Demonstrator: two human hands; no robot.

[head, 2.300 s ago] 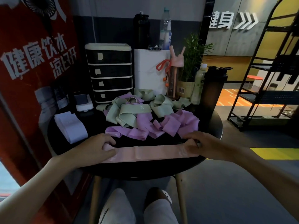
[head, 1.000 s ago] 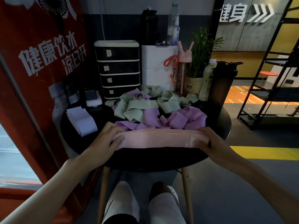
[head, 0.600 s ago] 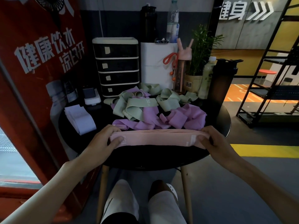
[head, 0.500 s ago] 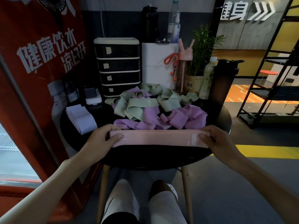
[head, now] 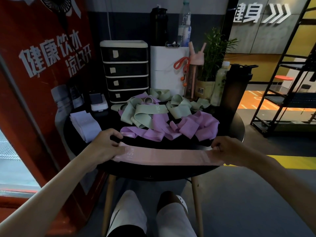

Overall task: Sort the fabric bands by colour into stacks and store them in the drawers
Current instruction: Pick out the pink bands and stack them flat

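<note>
Round black table (head: 238,124): left hand (head: 104,147) and right hand (head: 227,150) pinching opposite ends of pink band (head: 167,155).

Pretty dim shot overall. Most of the light is coming in from the orange-yellow hall (head: 256,65) at the back right and the pale window (head: 10,151) at the lower left. The black tabletop (head: 153,171) is swallowing detail in shadow. The wide lens is bending the rack (head: 289,100) and red poster (head: 42,65) at the edges, and the pink band (head: 167,157) is looking a bit soft.
</note>
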